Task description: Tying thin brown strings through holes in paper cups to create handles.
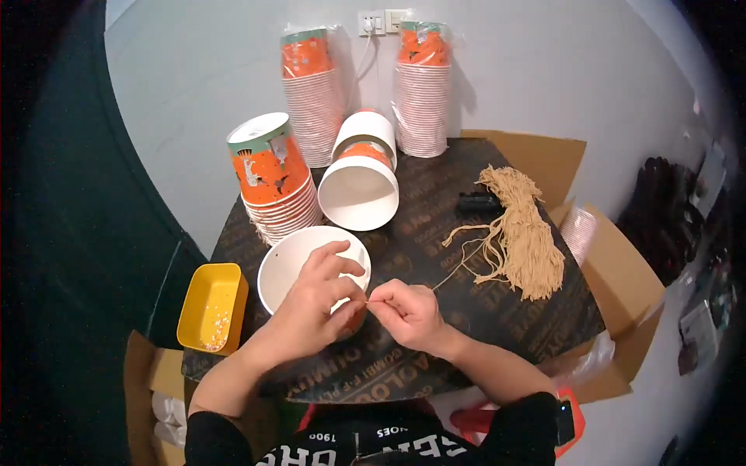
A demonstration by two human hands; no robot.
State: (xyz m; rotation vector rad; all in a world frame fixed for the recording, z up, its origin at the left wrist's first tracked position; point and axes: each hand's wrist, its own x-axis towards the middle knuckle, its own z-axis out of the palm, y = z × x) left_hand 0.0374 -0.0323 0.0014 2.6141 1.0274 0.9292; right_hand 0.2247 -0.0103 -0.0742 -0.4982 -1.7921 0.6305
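Note:
My left hand [322,295] pinches the end of a thin tan cord between thumb and index finger, its other fingers raised. Against it, my right hand [408,314] is closed in a pinch on the same cord. From behind the right hand, the tan cord [447,280] trails toward a loose bundle of tan cords [528,241] on the table's right side. A white-lined paper bucket [273,268] stands directly behind and partly under my left hand, which hides much of it. The pinched bit of cord is mostly covered by my fingertips.
Nested orange buckets [272,175] stand upside down at the left. Two more buckets [359,194] lie sideways behind. Wrapped stacks [423,101] line the wall. A yellow tray [214,307] with small bits sits left. A black object [478,203] touches the cords. Cardboard boxes [622,272] flank the table.

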